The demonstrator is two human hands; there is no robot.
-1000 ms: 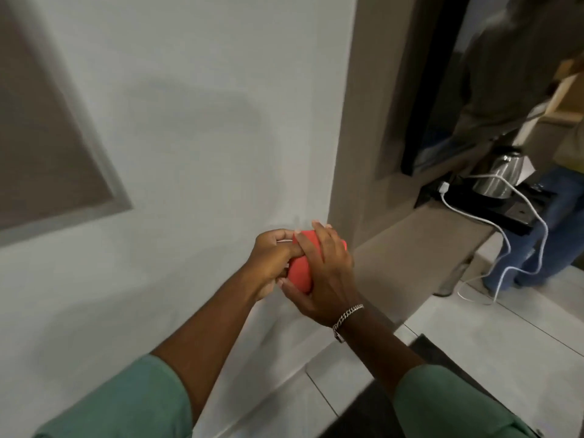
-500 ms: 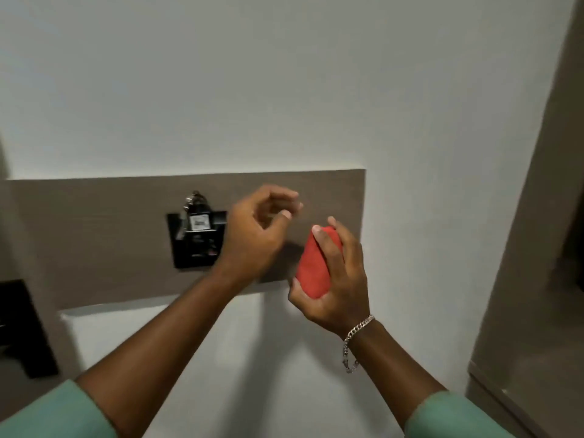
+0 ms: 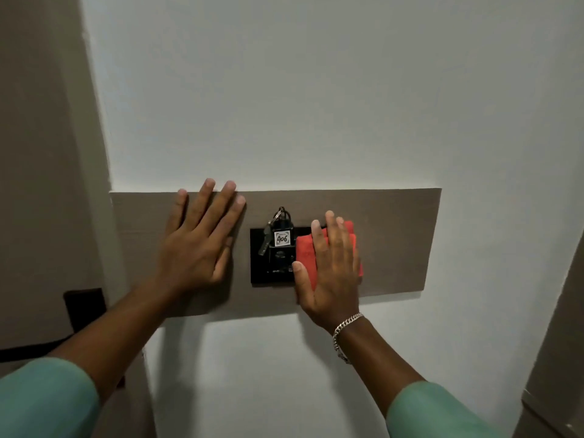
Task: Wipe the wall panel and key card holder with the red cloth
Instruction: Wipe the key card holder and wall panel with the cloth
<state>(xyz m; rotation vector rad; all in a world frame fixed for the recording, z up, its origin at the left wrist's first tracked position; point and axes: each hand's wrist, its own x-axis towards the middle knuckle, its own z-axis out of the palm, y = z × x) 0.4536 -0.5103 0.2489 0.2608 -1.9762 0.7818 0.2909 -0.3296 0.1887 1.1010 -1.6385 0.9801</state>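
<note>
A long grey-brown wall panel runs across the white wall. At its middle sits a black key card holder with a key and a tag marked 406 hanging in it. My right hand presses a folded red cloth flat against the holder's right part and the panel beside it. My left hand lies flat on the panel to the left of the holder, fingers spread, holding nothing.
A brown door or frame fills the left side, with a dark fitting low on it. Another brown surface edge rises at the far right. White wall lies above and below the panel.
The view swung from the floor and shelf up to the panel. My left hand let go of the cloth and went flat on the panel; my right hand pressed the cloth onto the holder.
</note>
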